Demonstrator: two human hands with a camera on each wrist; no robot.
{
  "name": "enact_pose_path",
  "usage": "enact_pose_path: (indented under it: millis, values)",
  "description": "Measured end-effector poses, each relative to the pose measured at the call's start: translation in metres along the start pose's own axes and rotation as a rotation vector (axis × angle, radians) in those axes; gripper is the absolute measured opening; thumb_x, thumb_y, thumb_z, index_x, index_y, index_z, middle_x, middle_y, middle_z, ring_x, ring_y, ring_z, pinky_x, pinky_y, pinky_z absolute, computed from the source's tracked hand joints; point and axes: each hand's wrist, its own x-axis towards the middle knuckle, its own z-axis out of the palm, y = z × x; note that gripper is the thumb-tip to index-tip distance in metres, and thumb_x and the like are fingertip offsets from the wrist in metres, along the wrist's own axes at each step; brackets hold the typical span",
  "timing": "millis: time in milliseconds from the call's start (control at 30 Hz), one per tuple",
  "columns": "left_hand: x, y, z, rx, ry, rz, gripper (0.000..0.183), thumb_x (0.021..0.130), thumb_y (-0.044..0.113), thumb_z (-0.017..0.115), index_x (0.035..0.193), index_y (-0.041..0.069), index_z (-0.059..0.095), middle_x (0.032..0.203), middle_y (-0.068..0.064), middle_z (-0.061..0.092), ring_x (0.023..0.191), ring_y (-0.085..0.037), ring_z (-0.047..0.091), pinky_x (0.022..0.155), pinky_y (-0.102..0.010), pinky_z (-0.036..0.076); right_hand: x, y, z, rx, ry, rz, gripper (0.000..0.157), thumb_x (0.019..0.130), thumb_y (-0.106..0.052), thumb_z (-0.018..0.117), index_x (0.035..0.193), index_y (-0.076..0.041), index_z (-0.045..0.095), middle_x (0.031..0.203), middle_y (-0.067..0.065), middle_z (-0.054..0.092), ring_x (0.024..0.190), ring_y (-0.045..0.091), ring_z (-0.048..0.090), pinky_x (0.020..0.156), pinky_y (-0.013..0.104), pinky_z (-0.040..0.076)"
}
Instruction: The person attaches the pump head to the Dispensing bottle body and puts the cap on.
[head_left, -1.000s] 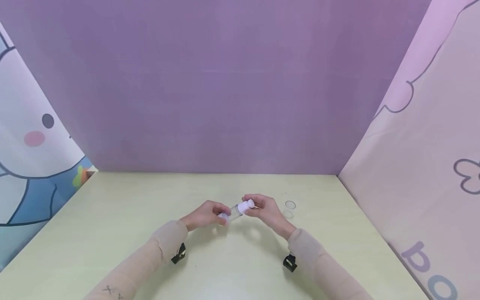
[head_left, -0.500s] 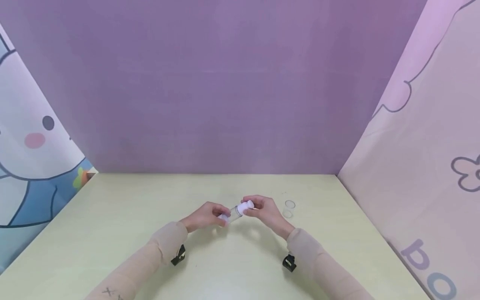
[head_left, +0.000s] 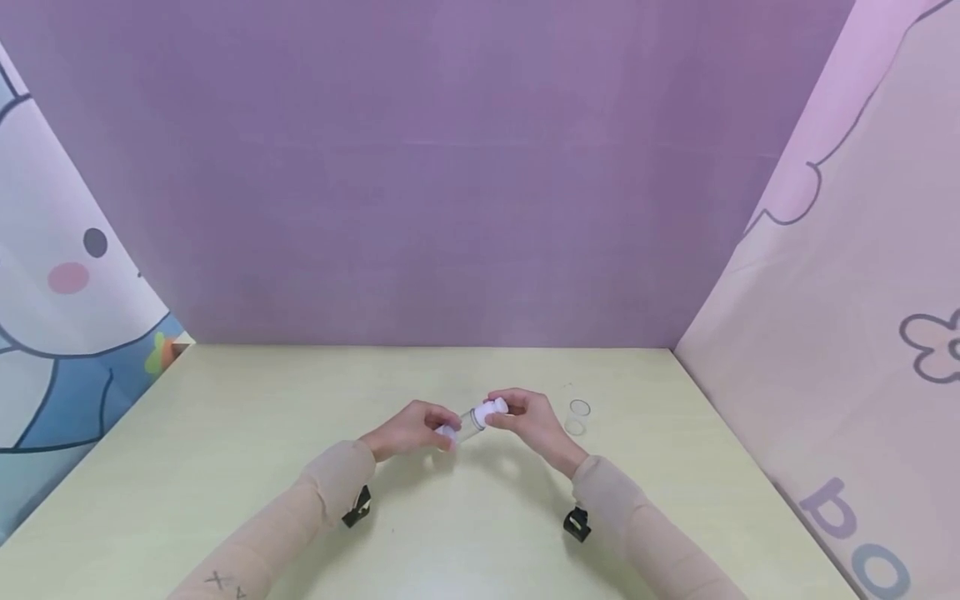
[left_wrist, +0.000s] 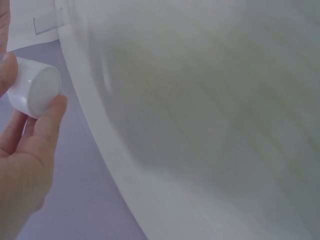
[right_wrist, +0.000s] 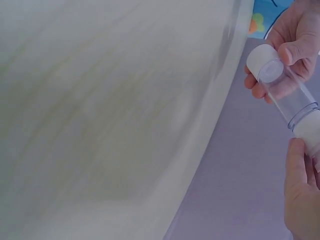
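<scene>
Both hands hold a small clear bottle (head_left: 467,427) tilted above the table, its right end higher. My left hand (head_left: 408,432) grips the white base (left_wrist: 36,87) between thumb and fingers. My right hand (head_left: 536,427) pinches the white top (head_left: 491,412) at the other end. In the right wrist view the bottle's see-through body (right_wrist: 289,95) shows between the two white ends, with a ring where the top meets it. No liquid can be made out inside. Fingers hide part of each white end.
A clear open-ended cylinder (head_left: 580,407), like a cap, is on the pale table (head_left: 480,533) right of the right hand. A purple panel (head_left: 450,183) stands behind the table. Printed panels rise at left and right. Black wrist mounts hang under both sleeves.
</scene>
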Motion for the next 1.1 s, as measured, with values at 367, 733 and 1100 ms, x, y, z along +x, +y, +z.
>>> enact_pose_path:
  millis: [367,733,1100]
  values:
    - [-0.0004,0.0005,0.0004,0.003,0.007,-0.011,0.033,0.074,0.011,0.074,0.106,0.006,0.066,0.110,-0.006,0.065,0.100,-0.019,0.058,0.091,-0.043,0.042,-0.0008,0.0001,0.0010,-0.024,0.018,0.015,0.035,0.079,-0.013,0.071,0.110,-0.001,0.063,0.109,0.012,0.065,0.095,0.021,0.063,0.082,0.031,0.051]
    - [-0.0033,0.0016,-0.0004,0.002,0.013,-0.018,0.033,0.074,0.011,0.074,0.107,0.007,0.066,0.111,-0.007,0.064,0.100,-0.020,0.058,0.091,-0.044,0.043,0.0007,-0.0027,0.0028,-0.043,0.027,0.016,0.037,0.078,-0.015,0.072,0.110,0.001,0.062,0.107,0.012,0.066,0.093,0.020,0.064,0.081,0.030,0.051]
    - [-0.0029,-0.0001,-0.0031,0.011,0.017,-0.007,0.033,0.075,0.011,0.073,0.107,0.005,0.065,0.110,-0.007,0.065,0.100,-0.020,0.058,0.091,-0.043,0.042,0.0025,-0.0012,0.0051,-0.043,0.044,-0.011,0.038,0.077,-0.021,0.073,0.106,0.002,0.063,0.100,0.011,0.068,0.088,0.016,0.064,0.078,0.030,0.051]
